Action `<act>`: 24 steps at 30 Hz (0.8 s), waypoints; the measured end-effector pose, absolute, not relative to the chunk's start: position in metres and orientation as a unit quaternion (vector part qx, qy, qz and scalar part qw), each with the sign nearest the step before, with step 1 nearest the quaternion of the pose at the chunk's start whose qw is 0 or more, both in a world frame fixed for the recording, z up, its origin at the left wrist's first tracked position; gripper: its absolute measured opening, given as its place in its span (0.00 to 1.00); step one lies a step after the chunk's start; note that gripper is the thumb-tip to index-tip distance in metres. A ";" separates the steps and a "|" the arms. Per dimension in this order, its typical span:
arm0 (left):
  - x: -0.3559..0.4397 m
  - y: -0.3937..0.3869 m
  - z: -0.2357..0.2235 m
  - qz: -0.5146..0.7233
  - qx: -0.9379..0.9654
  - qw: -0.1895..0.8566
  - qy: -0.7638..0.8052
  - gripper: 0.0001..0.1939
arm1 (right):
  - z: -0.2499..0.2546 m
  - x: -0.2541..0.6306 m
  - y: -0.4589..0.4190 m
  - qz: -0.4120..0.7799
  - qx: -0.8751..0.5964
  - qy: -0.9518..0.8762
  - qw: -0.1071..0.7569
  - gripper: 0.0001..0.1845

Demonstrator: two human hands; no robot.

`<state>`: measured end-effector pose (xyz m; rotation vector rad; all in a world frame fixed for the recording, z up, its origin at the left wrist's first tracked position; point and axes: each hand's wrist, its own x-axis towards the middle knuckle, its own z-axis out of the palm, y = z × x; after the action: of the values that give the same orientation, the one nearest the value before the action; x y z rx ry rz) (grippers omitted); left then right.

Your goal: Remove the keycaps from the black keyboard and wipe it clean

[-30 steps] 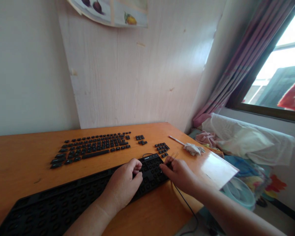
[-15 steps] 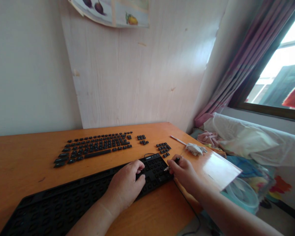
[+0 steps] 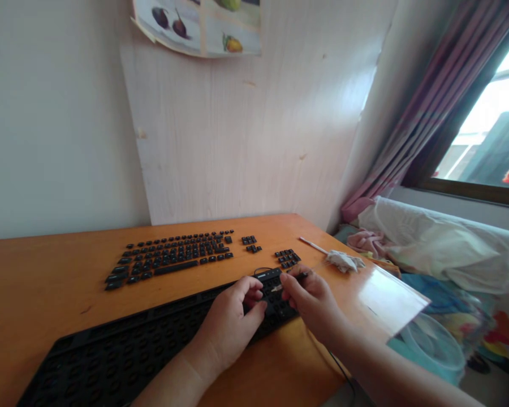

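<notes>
A black keyboard (image 3: 152, 333) with its keycaps off lies slantwise along the front of the desk. My left hand (image 3: 233, 316) rests over its right half, fingers curled, with a gap between thumb and fingers and nothing visible in them. Closed in a pinch above the number-pad end, my right hand (image 3: 307, 294) grips a thin tool with a dark handle and a pale tip (image 3: 276, 288); its exact kind is unclear. The tip points left, towards my left hand. Behind the keyboard, loose black keycaps (image 3: 178, 249) are set out in keyboard order, with smaller groups (image 3: 287, 258) to the right.
Right of the keycaps lie a thin stick (image 3: 314, 245) and crumpled white tissue (image 3: 345, 261). A white sheet (image 3: 392, 299) sits at the desk's right edge. Beyond it are a clear plastic tub (image 3: 435, 342) and piled cloth (image 3: 441, 243). A cable (image 3: 343, 373) hangs over the front edge.
The view has shifted slightly, with the scene sliding right and down. My hands have drawn closer together, the right one moving left over the keyboard with the thin tool still pinched.
</notes>
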<state>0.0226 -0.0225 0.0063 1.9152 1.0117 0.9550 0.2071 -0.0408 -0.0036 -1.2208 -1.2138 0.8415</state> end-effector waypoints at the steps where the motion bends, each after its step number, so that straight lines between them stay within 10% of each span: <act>1: 0.024 -0.023 0.008 0.380 0.736 0.403 0.389 0.11 | -0.003 0.202 -0.041 0.360 -0.515 -0.524 0.575 0.17; 16: 0.022 -0.018 0.007 0.427 0.619 0.554 0.358 0.09 | 0.007 0.182 -0.051 0.206 -0.465 -0.658 0.556 0.09; 24: 0.022 -0.018 0.013 0.427 0.551 0.626 0.349 0.08 | 0.006 0.192 -0.050 0.031 -0.448 -0.795 0.407 0.13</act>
<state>0.0215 -0.0183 0.0133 1.2633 0.8009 0.9792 0.1919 -0.0499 0.0064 -1.1302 -2.0045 0.0791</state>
